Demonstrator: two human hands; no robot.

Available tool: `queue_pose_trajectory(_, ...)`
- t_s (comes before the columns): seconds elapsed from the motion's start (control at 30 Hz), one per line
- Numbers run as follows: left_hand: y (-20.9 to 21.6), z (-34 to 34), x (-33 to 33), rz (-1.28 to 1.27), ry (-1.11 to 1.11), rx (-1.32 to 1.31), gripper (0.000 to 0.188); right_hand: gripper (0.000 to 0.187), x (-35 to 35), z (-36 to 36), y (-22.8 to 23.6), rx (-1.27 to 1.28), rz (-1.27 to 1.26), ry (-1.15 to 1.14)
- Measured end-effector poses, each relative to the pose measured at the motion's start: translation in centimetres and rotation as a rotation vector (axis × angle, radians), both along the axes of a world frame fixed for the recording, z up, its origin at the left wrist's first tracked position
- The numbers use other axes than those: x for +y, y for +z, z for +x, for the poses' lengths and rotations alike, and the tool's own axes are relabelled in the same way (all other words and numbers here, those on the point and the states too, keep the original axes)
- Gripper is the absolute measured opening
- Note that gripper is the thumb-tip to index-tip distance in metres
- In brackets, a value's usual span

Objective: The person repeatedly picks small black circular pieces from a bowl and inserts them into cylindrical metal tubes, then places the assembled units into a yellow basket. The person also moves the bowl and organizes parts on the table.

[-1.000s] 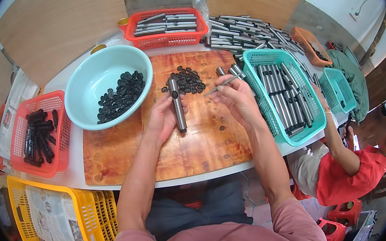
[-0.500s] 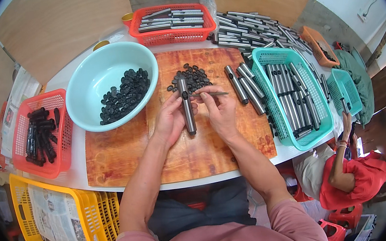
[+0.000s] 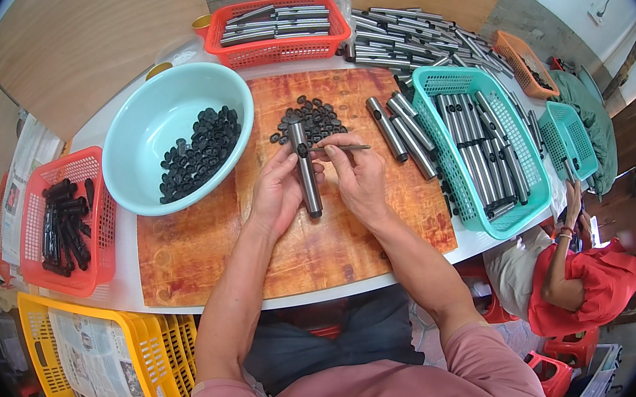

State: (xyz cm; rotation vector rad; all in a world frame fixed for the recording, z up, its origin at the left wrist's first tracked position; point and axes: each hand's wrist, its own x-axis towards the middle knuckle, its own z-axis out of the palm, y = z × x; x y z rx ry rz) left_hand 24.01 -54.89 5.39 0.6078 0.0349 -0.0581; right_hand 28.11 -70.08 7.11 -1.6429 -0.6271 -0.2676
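My left hand (image 3: pixel 277 192) is closed around a silver metal tube (image 3: pixel 308 180) with black ends, held upright over the wooden board (image 3: pixel 207 264). A black oval piece sits on the tube's side near its upper part. In my right hand (image 3: pixel 361 181) is a thin dark metal rod (image 3: pixel 343 148), pinched between thumb and fingers, its left end against the tube at that oval piece. Just beyond my hands lies a heap of small black oval rings (image 3: pixel 314 117). Several more tubes (image 3: pixel 408 136) lie on the board to the right.
A pale blue basin (image 3: pixel 126 154) holds more black rings. Red baskets (image 3: pixel 106 248) stand left and at the back; a turquoise basket (image 3: pixel 500 224) of tubes stands right, beside a tube pile (image 3: pixel 414 40). Yellow crates (image 3: pixel 123 322) are front left. A person in red (image 3: pixel 583 289) works at right.
The view has shifted slightly. Both hands keep the same hold, the rod's tip still against the tube's side.
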Motion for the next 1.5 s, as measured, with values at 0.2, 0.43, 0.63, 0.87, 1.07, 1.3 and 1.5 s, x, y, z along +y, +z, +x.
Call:
queue_pose_trajectory(0.2,-0.2,0.2,-0.2,0.009,0.020,0.005,0.034,0.012,0.0,-0.2,0.3,0.024,0.005,-0.025)
queue_pose_trajectory(0.43,-0.6,0.3,-0.2,0.085,0.060,0.043,0.032,0.012,0.2,0.1,-0.1,0.094,0.083,0.027)
queue_pose_trajectory(0.63,-1.7,0.5,-0.2,0.176,0.101,0.015,0.032,0.011,0.7,0.1,-0.4,0.165,0.160,0.072)
queue_pose_trajectory(0.87,-1.6,-0.1,0.1,0.120,0.080,0.034,0.031,0.010,0.9,-0.1,-0.5,0.301,0.257,0.125)
queue_pose_trajectory(1.07,-0.9,-0.4,-0.1,0.133,0.094,0.064,0.032,0.010,1.3,-0.3,-0.8,0.316,0.379,0.118)
queue_pose_trajectory(1.3,-0.1,0.1,0.2,0.132,0.126,0.072,0.034,0.013,-1.6,0.4,2.7,0.020,-0.129,-0.188)
queue_pose_trajectory(1.5,0.7,-0.1,0.1,0.104,0.110,0.038,0.040,0.022,-8.4,1.5,2.6,-0.176,-1.176,-0.255)
